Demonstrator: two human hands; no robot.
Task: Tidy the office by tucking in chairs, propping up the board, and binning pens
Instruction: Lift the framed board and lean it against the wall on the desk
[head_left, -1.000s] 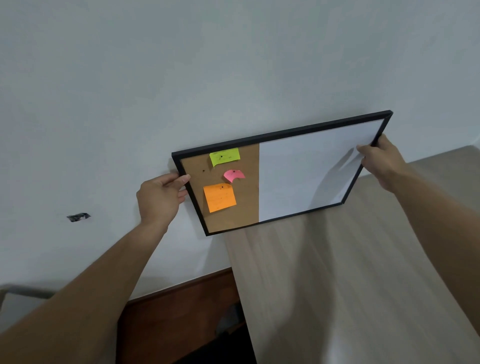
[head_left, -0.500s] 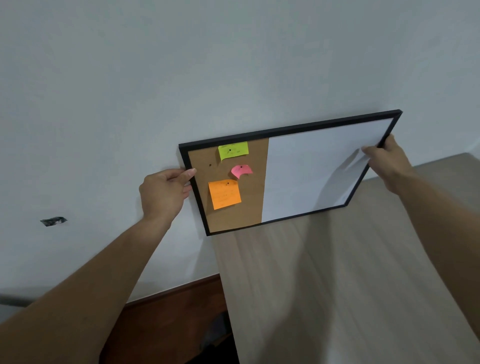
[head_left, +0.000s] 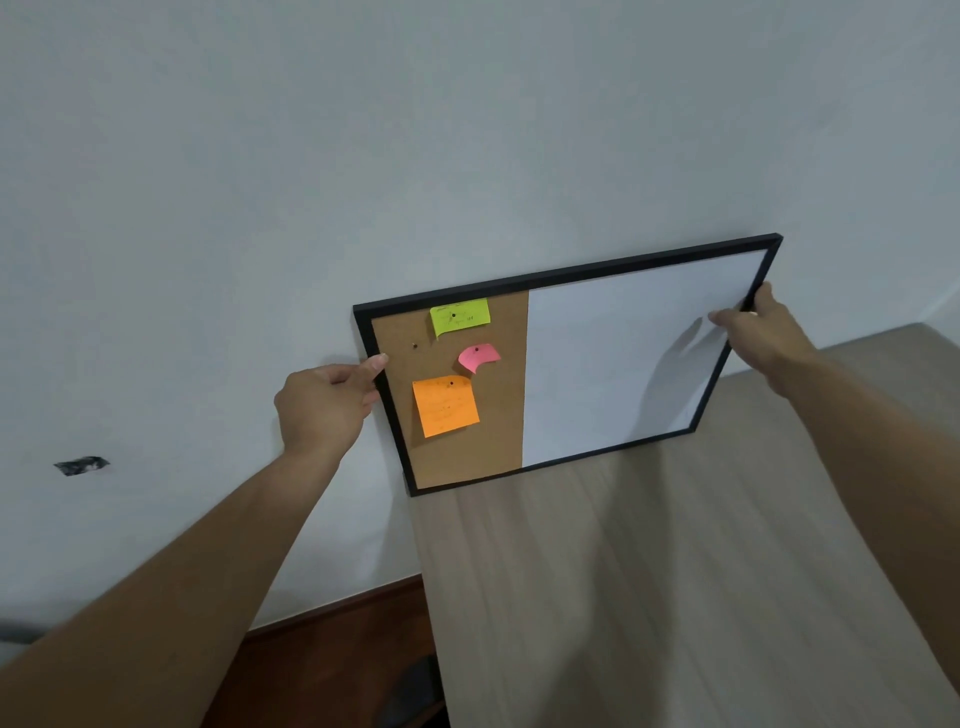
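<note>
You are propping the black-framed cork-and-whiteboard panel (head_left: 613, 364) on the pale wood table (head_left: 675, 597) against the white wall (head_left: 363, 156), left hand (head_left: 324, 405) and right hand (head_left: 763, 332) gripping opposite edges, likely needing a careful release next.

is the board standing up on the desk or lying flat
Standing: the board rests its bottom edge on the desk, tilted back toward the wall, both hands gripping its sides.

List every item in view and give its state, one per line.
board: standing on its bottom edge on the desk, held at both side edges
left hand: gripping the left frame edge
right hand: gripping the right frame edge
green note: pinned
pink note: pinned, curled
orange note: pinned
desk: bare in front of the board
</note>
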